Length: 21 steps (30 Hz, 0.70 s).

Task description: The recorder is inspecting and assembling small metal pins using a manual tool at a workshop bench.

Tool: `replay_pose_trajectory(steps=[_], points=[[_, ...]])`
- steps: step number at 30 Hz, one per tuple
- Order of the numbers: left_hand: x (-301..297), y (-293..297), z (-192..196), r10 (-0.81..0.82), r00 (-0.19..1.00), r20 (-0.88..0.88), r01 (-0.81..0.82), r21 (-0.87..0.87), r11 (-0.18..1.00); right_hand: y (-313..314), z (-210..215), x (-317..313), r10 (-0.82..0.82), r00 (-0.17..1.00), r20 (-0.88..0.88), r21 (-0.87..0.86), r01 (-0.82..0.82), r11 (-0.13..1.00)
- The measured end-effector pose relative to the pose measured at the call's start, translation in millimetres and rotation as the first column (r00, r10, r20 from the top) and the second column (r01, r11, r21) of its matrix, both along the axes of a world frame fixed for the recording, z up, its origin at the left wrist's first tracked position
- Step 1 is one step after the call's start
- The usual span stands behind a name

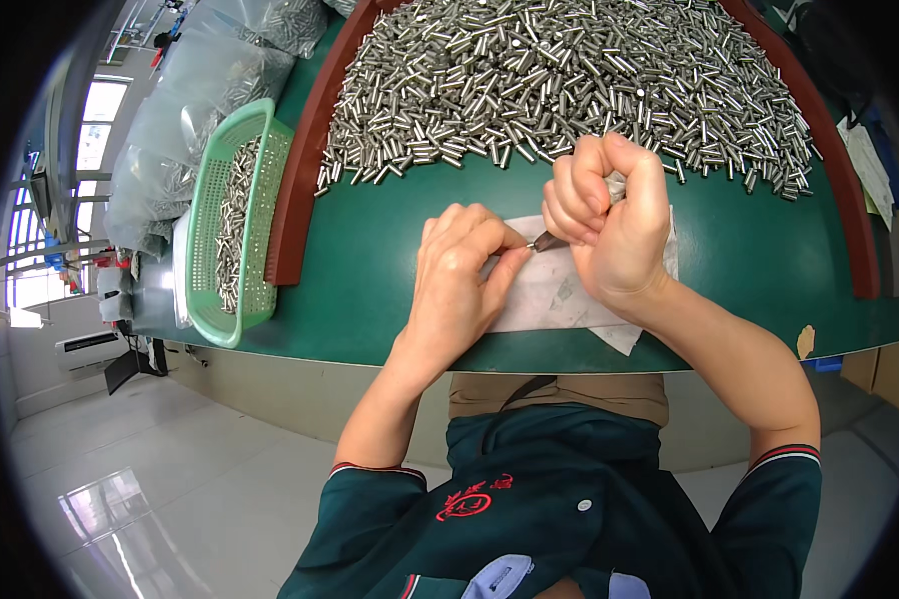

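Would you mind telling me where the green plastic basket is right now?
In the head view the green basket sits at the table's left edge, left of the brown rim that bounds the pile of metal pins, and holds some pins itself.

Clear plastic bags (215, 95) of small metal pieces lie piled at ten o'clock, beyond the green basket (232, 215). Brown cardboard boxes (884, 374) stand at four o'clock, under the table edge.
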State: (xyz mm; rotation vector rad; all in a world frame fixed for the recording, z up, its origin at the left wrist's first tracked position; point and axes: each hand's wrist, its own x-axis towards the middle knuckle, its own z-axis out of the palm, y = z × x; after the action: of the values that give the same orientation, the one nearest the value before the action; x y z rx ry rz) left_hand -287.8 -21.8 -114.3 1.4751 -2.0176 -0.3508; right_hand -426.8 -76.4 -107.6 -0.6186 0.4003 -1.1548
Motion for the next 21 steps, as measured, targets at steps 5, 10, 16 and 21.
replay_pose_trajectory(steps=[5,10,16,21], points=[[0,0,0,0.002,1.000,-0.003,-0.002,0.002,1.000,2,2,1,-0.010,0.996,-0.088,-0.011,0.009,1.000],[1,0,-1,0.005,1.000,-0.023,-0.005,0.006,1.000,3,2,2,-0.008,0.996,-0.089,-0.019,0.006,1.000],[-2,-3,-2,-0.007,0.999,-0.037,0.007,-0.014,1.000,8,-2,5,-0.043,0.993,-0.109,-0.106,0.031,0.994],[-2,-2,0,-0.002,0.999,-0.050,0.001,-0.026,1.000,13,-1,6,-0.127,0.962,-0.242,-0.265,0.061,0.962]])
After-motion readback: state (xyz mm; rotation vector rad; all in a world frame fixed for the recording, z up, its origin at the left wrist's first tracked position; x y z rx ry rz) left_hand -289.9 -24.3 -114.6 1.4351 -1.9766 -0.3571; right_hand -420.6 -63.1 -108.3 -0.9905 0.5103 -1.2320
